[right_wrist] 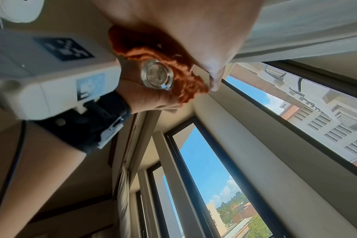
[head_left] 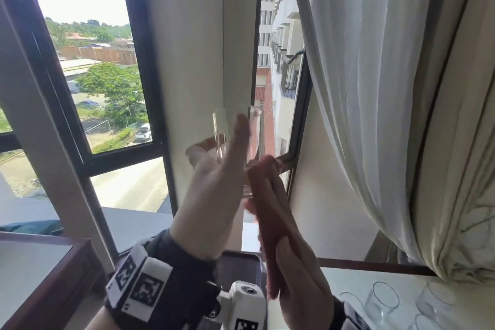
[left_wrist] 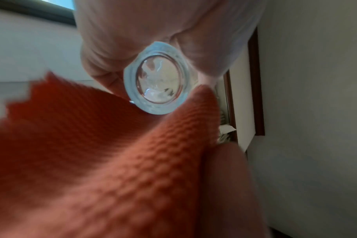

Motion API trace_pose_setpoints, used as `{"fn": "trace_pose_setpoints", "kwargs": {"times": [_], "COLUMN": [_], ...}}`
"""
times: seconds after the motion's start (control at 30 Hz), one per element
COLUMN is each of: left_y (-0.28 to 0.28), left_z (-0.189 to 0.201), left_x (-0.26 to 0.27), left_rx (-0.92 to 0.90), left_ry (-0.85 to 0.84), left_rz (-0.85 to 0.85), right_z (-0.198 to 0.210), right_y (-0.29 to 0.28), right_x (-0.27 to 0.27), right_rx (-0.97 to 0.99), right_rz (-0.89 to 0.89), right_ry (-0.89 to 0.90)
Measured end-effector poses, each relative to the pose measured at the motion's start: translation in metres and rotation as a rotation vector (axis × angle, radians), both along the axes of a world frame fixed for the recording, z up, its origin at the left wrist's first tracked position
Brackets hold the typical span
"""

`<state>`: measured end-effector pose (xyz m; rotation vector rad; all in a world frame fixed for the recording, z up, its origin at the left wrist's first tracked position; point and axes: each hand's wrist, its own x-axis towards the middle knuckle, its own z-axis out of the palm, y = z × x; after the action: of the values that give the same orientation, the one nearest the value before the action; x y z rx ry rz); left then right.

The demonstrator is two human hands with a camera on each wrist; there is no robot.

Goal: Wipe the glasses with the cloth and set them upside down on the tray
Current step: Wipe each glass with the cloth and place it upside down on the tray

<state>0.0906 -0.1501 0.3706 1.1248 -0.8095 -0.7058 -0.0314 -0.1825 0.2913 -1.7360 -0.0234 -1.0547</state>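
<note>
Your left hand (head_left: pixel 211 190) is raised in front of the window, fingers and thumb wrapped round a tall clear drinking glass (head_left: pixel 238 136), which it holds upright, rim at the top, thick base down near your palm. From the left wrist view you look straight at that round heavy base (left_wrist: pixel 158 80), with fingers curled on either side of it. Your right hand (head_left: pixel 297 270) grips a folded rust-orange waffle-weave cloth (head_left: pixel 270 211) and presses its upper end against the right side of the glass near the base; the two hands sit close together, the cloth between them. In the right wrist view the bunched cloth (right_wrist: pixel 173 67) hugs the edge of the glass base (right_wrist: pixel 157 75).

Just beyond your left fingertips stands the pale wall pillar (head_left: pixel 192 48) between the two dark window frames; the glass rim is near it but apart. To the right of your right hand hangs a white curtain (head_left: pixel 388 88), with open air between it and the cloth.

Below your wrists, a dark grey tray (head_left: pixel 241 262) shows one rounded corner. Lower right of your right hand, several more clear glasses (head_left: pixel 383 300) stand on the pale tabletop (head_left: pixel 348 278), rims up, close together. At your lower left runs the dark wooden edge of another surface (head_left: pixel 53 270).
</note>
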Motion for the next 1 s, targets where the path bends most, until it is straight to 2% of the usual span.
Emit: {"fn": "trace_pose_setpoints", "kwargs": {"times": [0.07,0.1,0.13,0.23,0.3,0.33,0.37,0.43,0.5,0.53,0.6,0.63,0.73,0.8,0.83,0.93,1.0], "left_y": [0.002,0.001,0.000,-0.004,-0.005,-0.006,-0.006,-0.007,-0.009,-0.010,-0.011,-0.012,-0.011,-0.012,-0.012,-0.016,-0.014], "left_z": [0.002,-0.001,-0.005,-0.024,-0.031,-0.032,-0.033,-0.032,-0.030,-0.029,-0.031,-0.032,-0.034,-0.033,-0.033,-0.032,-0.024], "left_x": [0.000,-0.002,-0.007,-0.017,-0.023,-0.025,-0.024,-0.017,-0.007,-0.004,-0.001,-0.003,-0.018,-0.023,-0.021,-0.010,-0.001], "left_rx": [0.063,0.055,0.032,-0.022,-0.023,-0.018,-0.016,-0.030,-0.067,-0.078,-0.077,-0.076,-0.080,-0.060,-0.049,-0.056,-0.074], "left_ry": [-0.078,-0.118,-0.136,-0.114,-0.085,-0.058,-0.033,0.017,0.069,0.079,0.066,0.039,-0.063,-0.125,-0.150,-0.122,-0.027], "left_rz": [0.022,0.030,0.025,-0.043,-0.063,-0.070,-0.073,-0.082,-0.074,-0.058,-0.018,-0.014,-0.043,-0.063,-0.058,-0.038,-0.020], "right_z": [-0.006,-0.008,-0.004,0.004,0.005,0.005,0.010,0.016,0.000,-0.007,-0.020,-0.025,-0.008,0.007,0.012,0.022,0.011], "right_y": [0.005,-0.002,-0.010,-0.040,-0.051,-0.053,-0.048,-0.032,-0.025,-0.020,-0.019,-0.026,-0.047,-0.050,-0.049,-0.028,-0.017], "right_x": [-0.002,-0.001,0.002,0.009,0.012,0.013,0.014,0.018,0.016,0.015,0.014,0.013,0.016,0.017,0.017,0.018,0.019], "right_rx": [0.308,0.400,0.396,-0.125,-0.358,-0.453,-0.487,-0.416,-0.255,-0.138,0.164,0.180,-0.006,-0.218,-0.308,-0.275,-0.294], "right_rz": [-0.006,-0.042,-0.134,-0.584,-0.842,-0.904,-0.836,-0.495,-0.220,-0.170,-0.235,-0.356,-0.642,-0.776,-0.722,-0.279,-0.233], "right_ry": [0.014,-0.020,-0.028,0.007,0.074,0.038,-0.046,-0.186,-0.131,-0.054,0.021,0.023,0.069,0.040,0.006,-0.135,-0.070]}}
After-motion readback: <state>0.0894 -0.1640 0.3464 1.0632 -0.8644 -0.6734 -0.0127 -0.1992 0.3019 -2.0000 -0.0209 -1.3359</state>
